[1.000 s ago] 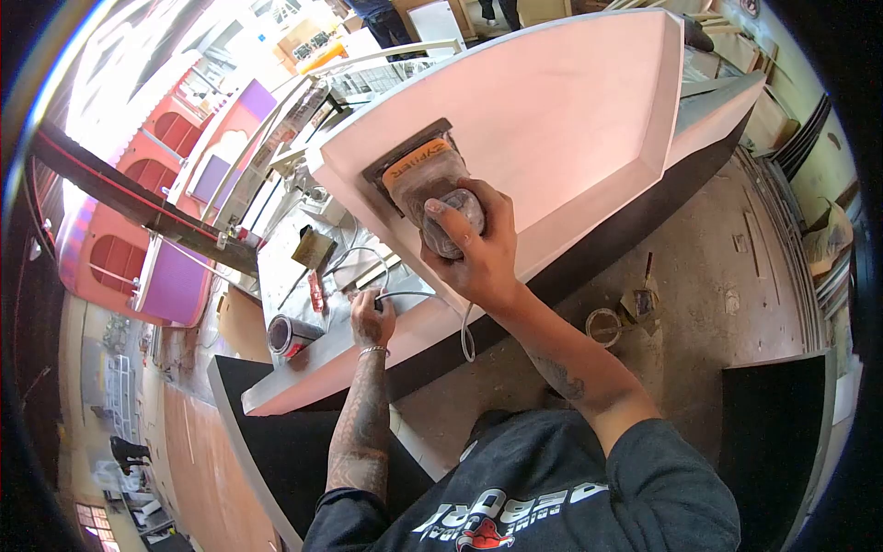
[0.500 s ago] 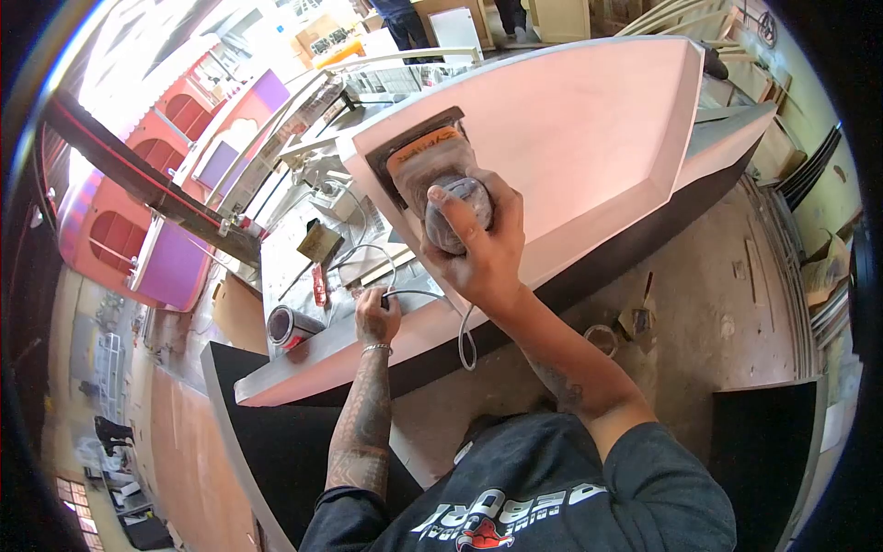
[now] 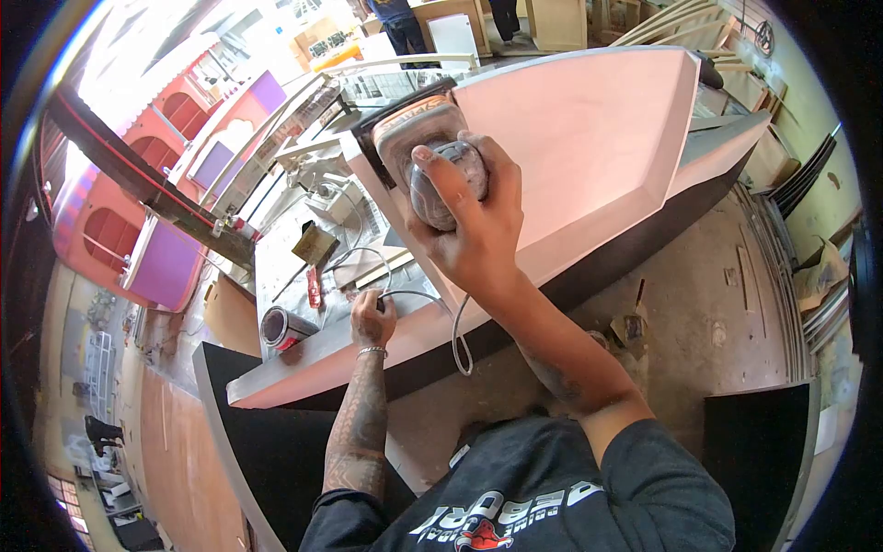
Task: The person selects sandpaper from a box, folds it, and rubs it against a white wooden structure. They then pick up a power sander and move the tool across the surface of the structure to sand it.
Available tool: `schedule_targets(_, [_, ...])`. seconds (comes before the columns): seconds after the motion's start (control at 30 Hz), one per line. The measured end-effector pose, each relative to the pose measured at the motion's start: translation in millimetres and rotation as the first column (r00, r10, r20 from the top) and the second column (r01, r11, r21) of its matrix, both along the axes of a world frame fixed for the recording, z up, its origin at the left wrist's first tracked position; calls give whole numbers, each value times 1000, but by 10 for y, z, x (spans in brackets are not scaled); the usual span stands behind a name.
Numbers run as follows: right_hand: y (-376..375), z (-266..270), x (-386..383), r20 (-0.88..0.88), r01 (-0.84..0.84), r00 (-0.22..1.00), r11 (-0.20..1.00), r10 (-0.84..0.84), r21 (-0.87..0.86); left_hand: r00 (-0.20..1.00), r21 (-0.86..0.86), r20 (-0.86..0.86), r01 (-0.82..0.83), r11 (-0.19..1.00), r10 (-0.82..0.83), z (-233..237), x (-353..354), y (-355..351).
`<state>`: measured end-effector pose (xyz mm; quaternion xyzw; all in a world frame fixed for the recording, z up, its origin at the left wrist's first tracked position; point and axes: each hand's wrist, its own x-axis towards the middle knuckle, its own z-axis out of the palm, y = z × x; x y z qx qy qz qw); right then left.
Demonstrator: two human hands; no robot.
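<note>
**Pink panel [image 3: 579, 138] meets sander [image 3: 416, 129] under your right hand [image 3: 478, 225]**

Your right hand wraps the round knob of the sander, fingers curled over both sides, with the machine reaching away from your palm toward the far left. Its dark pad lies over the left end of the panel, up by the far edge, while the panel's long axis runs from near left to far right, so most of the pink face spreads to the right of your grip. Your right hand is clearly the nearer one; your left hand [image 3: 371, 317] sits nearer and to the left, closed around the cord [image 3: 454, 339] beside the ledge [image 3: 308, 385], well apart from the pad. A loop of that cord hangs down in front of the ledge.

The pink surface looks matte and smooth; whatever lies beneath the pad is hidden.

On the bench [image 3: 280, 267] to your left are an open can [image 3: 287, 328] and a red-handled tool [image 3: 315, 288]. Farther left, a dark beam [image 3: 138, 178] slants before pink-and-purple cabinets [image 3: 170, 267]. Dusty floor [image 3: 681, 294] stretches to the right, long strips [image 3: 774, 276] lie along the wall [image 3: 823, 189], and two people [image 3: 401, 32] stand at the far side.
</note>
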<state>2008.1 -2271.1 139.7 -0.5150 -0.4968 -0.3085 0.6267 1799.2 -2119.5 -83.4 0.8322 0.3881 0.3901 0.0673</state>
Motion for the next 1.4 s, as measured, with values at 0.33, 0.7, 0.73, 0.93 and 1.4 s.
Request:
schedule_targets(0.33, [-1,-247,0,-6,2,1000,1000,-2,-16,999,-10,-40,-35,999,34,2,8,-12])
schedule_targets(0.7, [-21,-277,-4,-15,13,1000,999,-14,-50,1000,-1,-6,-16,1000,16,-26,-5,-3])
schedule_targets(0.73, [-13,-314,-4,-20,6,1000,999,-7,-41,1000,0,-6,-13,1000,13,-31,0,-1])
schedule_targets(0.93, [-2,-145,42,-53,21,998,1000,-20,21,999,22,-18,27,999,-27,-63,-18,29])
schedule_targets(1.4, [-176,11,1059,-316,225,933,965,-172,138,1000,-77,-29,-12,997,9,-42,16,6])
